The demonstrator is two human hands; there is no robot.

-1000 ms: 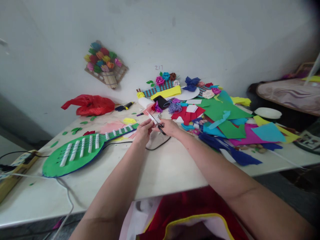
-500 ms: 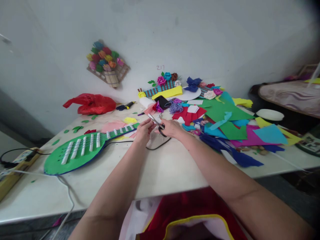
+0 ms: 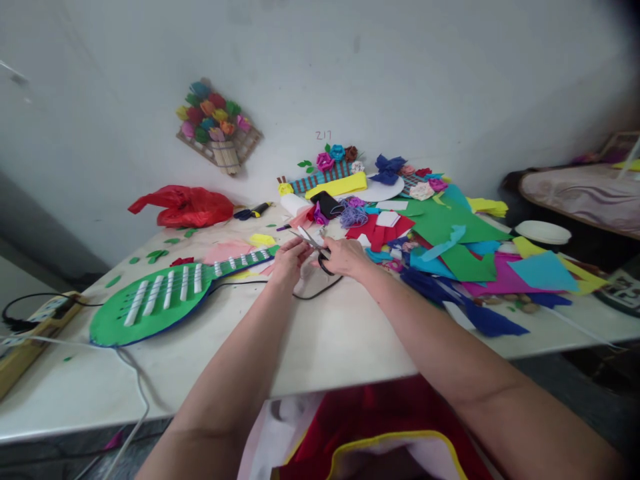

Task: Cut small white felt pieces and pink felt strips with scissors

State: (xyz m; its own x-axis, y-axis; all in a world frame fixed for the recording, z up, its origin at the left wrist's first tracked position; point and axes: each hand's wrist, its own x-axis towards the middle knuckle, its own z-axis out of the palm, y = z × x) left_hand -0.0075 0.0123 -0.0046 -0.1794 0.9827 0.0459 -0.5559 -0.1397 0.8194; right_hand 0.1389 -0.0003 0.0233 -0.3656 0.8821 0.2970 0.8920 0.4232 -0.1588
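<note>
My right hand (image 3: 345, 257) is closed round the dark handles of a pair of scissors (image 3: 311, 240), whose blades point up and to the left. Close against the blades, my left hand (image 3: 290, 259) pinches a small white piece of paper (image 3: 304, 233), partly hidden by the fingers and scissors. Left of my hands lies a green paper guitar (image 3: 165, 293) with white rolled strips across it; its neck ends just beside my left hand. A black cord (image 3: 320, 293) curves under my wrists.
Coloured paper sheets (image 3: 445, 227) are heaped on the right of the table. A red plastic bag (image 3: 187, 207), pliers (image 3: 257, 211) and a black phone (image 3: 327, 205) lie towards the wall. A power strip (image 3: 40, 333) stands at the left edge; green paper leaves (image 3: 157, 255) are scattered nearby.
The scissor blades look slightly wider apart at the white paper. Both hands stay in almost the same place; the whole view has shifted a little.
</note>
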